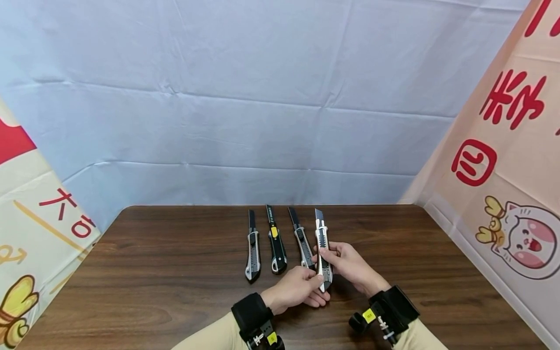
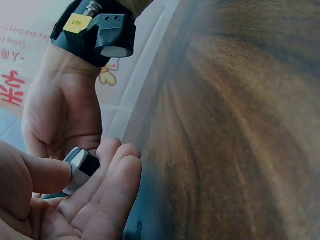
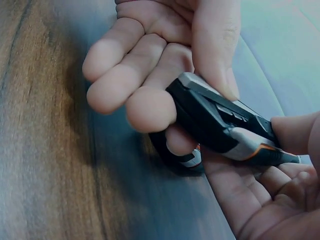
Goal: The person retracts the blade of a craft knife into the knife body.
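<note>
Pale blue cloth point(image 1: 271, 97) backs a dark wooden table point(image 1: 153, 272), where a person holds a silver knife point(image 1: 322, 245) in both hands, just above the tabletop. The left hand point(image 1: 294, 289) pinches the butt end between thumb and fingers; the right hand point(image 1: 350, 265) grasps the body further up, its thumb lying on the black slider. Beyond the grip, the blade tip points away from the person. Left of the grip, three more knives point(image 1: 274, 240) lie side by side on the wood, tips also pointing away.

To work the slider well, judging by this hold, the left pinch should stay firm at the butt while the right thumb does the moving, fingers clear of the blade's path.
</note>
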A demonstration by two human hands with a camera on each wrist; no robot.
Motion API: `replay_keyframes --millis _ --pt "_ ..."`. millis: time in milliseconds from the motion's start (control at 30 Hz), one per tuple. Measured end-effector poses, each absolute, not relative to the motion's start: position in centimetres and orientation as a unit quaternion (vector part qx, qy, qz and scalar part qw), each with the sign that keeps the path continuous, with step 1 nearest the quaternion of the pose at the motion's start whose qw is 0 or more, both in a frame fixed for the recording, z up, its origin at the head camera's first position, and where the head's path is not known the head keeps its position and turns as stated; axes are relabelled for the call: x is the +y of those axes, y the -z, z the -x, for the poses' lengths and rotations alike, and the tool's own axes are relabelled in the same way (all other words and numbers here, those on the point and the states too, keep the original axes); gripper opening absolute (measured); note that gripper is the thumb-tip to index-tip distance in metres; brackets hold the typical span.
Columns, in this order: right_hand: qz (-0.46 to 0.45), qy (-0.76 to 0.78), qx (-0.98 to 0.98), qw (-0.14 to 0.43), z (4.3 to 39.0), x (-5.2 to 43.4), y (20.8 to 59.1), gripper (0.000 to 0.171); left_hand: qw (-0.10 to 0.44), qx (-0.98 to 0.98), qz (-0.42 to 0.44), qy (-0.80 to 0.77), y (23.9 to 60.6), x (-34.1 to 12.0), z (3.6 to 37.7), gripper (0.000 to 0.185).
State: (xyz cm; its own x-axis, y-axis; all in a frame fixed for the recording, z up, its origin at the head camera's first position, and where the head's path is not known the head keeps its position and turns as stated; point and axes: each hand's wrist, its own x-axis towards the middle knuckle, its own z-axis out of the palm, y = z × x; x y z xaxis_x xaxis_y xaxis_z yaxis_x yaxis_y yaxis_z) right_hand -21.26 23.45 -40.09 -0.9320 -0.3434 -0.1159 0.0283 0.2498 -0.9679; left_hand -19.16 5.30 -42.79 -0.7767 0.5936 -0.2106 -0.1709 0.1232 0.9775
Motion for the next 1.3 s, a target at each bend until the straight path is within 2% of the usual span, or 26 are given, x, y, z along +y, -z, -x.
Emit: replay_keyframes --millis 633,967,1300 --pt "0.111 0.604 0.773 0.162 21.19 23.54 40.05 0.053 0.3 0.692 -0.156 -0.638 42.69 5.22 19.04 0.03" --pt "0.117 0.607 0.769 0.164 21.1 23.4 39.83 0.045 0.298 0.695 -0.155 -0.635 42.74 5.21 19.14 0.029" --pt "0.086 0.611 0.769 0.168 21.59 23.67 39.95 0.052 0.291 0.692 -0.151 -0.643 42.41 5.01 19.19 0.03"
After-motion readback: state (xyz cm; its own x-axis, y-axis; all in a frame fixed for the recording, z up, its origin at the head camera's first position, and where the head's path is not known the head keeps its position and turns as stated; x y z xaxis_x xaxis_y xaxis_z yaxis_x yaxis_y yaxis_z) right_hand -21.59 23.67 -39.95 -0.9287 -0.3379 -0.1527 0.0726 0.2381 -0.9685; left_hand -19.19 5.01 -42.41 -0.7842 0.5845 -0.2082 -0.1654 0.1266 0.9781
